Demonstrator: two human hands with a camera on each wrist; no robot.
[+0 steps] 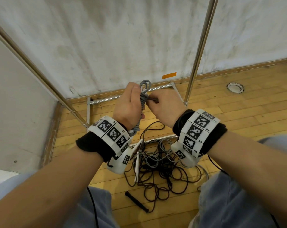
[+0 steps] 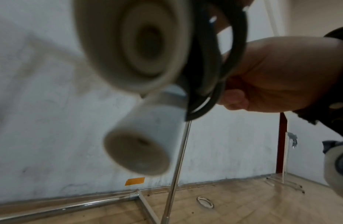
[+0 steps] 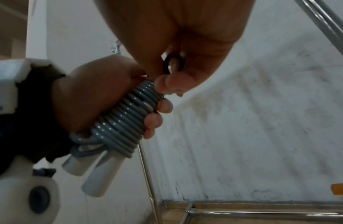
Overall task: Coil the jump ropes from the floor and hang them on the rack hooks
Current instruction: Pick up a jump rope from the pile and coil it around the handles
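My left hand (image 1: 131,102) grips a grey jump rope (image 1: 143,96) wound tightly round its two white handles (image 3: 101,178); the grey turns (image 3: 124,121) show plainly in the right wrist view. Grey loops stick out above the fist. My right hand (image 1: 153,101) sits right beside the coil and pinches a small dark loop (image 3: 173,62) against its top end. The handles' ends (image 2: 141,144) are blurred in the left wrist view. The rack's metal uprights (image 1: 200,46) rise in front of me; no hooks are in view.
A tangle of brown and grey ropes (image 1: 156,170) lies on the wooden floor between my knees, with a black handle (image 1: 136,201) and a white handle (image 1: 137,162). The rack's base bars (image 1: 106,100) run along the white wall. A round floor fitting (image 1: 235,88) sits to the right.
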